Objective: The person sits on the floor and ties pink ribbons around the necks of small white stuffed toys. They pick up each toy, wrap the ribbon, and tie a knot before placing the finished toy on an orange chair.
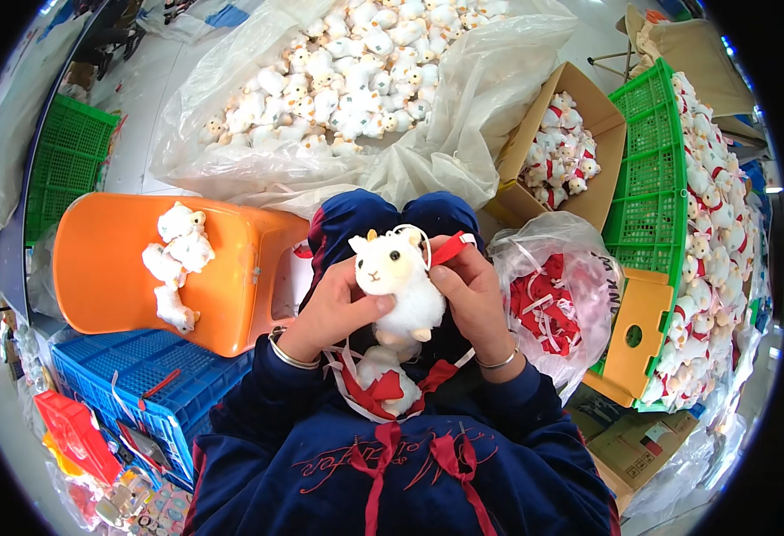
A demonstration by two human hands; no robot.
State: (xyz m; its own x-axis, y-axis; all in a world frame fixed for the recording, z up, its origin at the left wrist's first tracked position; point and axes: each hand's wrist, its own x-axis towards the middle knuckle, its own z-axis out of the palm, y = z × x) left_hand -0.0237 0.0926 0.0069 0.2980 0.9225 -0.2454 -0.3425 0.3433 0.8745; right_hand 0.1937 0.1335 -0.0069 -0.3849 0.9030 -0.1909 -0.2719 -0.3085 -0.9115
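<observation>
A small white plush goat [417, 304] with beige horns and black eyes is held upright over my lap. My left hand [336, 305] closes round its side, thumb across the front. My right hand [476, 299] pinches a red ribbon with a white edge [446, 251] beside the toy's head. A white cord loop rises behind the head. Below, on my lap, lies another white plush [376, 365], partly hidden, with red and white ribbons [436, 375] around it.
On my left, an orange stool [106, 259] carries several white plush toys, beside a blue crate [186, 384]. Ahead lies a big plastic sheet [463, 134] heaped with plush. To my right are a bag of red ribbons [548, 308], a cardboard box [611, 147] and a green crate [646, 188].
</observation>
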